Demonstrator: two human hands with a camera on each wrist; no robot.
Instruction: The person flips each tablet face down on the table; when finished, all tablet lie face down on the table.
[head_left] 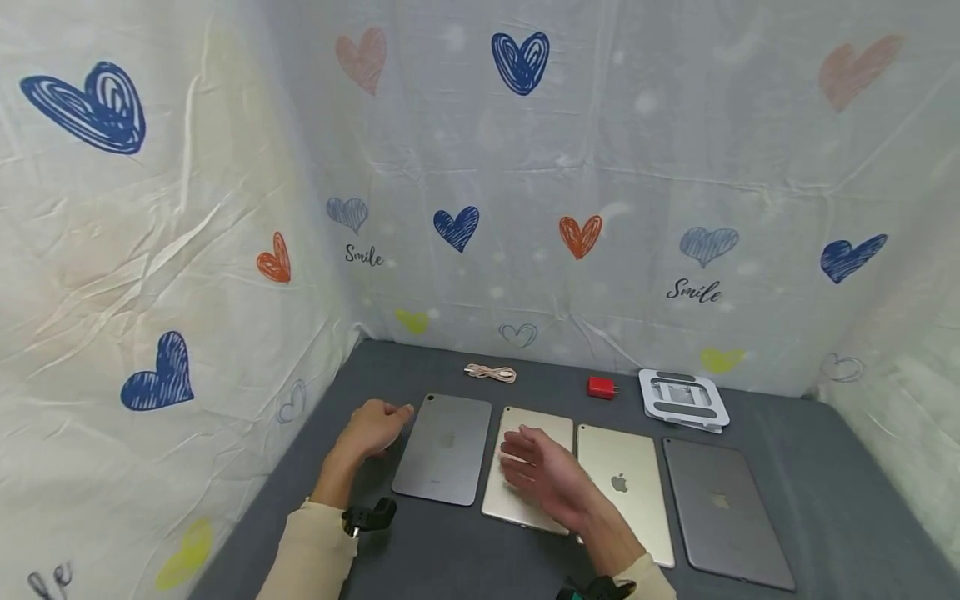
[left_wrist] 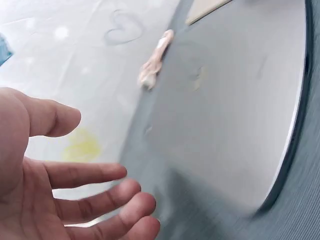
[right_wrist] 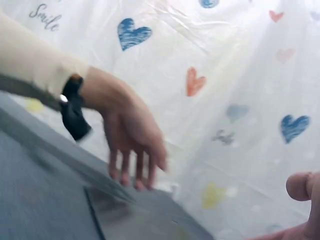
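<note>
A grey tablet (head_left: 446, 450) lies back up on the dark table, the leftmost in a row. Beside its left edge my left hand (head_left: 375, 429) hovers, thumb and fingers apart and holding nothing, as the left wrist view also shows. My right hand (head_left: 551, 475) hangs with extended fingers over a gold tablet (head_left: 536, 418), hiding part of it. To its right lie a second gold tablet (head_left: 626, 500) and a dark grey tablet (head_left: 723, 517). Only part of the right hand (right_wrist: 302, 187) enters the right wrist view.
Behind the tablets are a coiled pinkish cable (head_left: 490, 372), a red charger plug (head_left: 601, 387) and a folded silver stand (head_left: 683, 400). A white curtain (head_left: 465, 125) with printed hearts borders the table (head_left: 420, 542) at the back and sides.
</note>
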